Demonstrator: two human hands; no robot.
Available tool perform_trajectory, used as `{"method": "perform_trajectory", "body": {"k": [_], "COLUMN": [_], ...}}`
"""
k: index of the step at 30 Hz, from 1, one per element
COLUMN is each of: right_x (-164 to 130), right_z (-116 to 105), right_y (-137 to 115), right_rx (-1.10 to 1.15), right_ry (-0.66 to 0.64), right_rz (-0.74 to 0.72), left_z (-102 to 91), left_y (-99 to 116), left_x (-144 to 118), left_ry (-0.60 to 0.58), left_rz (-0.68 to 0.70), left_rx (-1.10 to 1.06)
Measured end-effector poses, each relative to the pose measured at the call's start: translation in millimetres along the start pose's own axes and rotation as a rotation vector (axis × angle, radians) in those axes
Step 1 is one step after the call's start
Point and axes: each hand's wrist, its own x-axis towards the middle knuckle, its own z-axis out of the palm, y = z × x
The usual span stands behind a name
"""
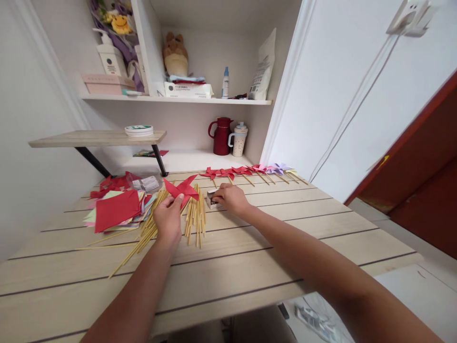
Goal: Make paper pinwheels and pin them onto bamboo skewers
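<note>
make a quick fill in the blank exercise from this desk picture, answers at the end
The left grip holds a pinwheel coloured ____.
The right grip has its fingers at a small pale ____.
As pictured, the dark red jug stands to the ____ of the speckled cup.

Missing words: red; box; left

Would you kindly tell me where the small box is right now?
In the head view, the small box sits on the table near the middle, just right of the sticks, with the right hand at its opening.
</note>
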Motion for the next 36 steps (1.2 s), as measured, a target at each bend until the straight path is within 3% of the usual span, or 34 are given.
{"method": "perform_trajectory", "body": {"k": [8,22,30,36], "right_x": [8.5,6.9,3.0,-3.7], "right_z": [12.5,13.1,4.8,1.7], "right_y": [-11.0,23.2,23.0,13.1], "right_rx": [0.009,0.345,0.297,0.17], "right_ry": [0.03,0.157,0.182,0.116], "right_rz": [0.063,0.307,0.275,0.194], "left_z": [-1.2,1.7,0.6,-0.2], "left_y": [-2.1,4.3,0.3,-0.5], "left_x": [2.1,-4.7,-1.6,-1.5], "left_ry": [0.009,-0.025,-0.028,-0.041], "left_rz": [0.004,0.003,0.021,-0.001], "left_rx": [0.001,-0.017,-0.005,-0.007]}}
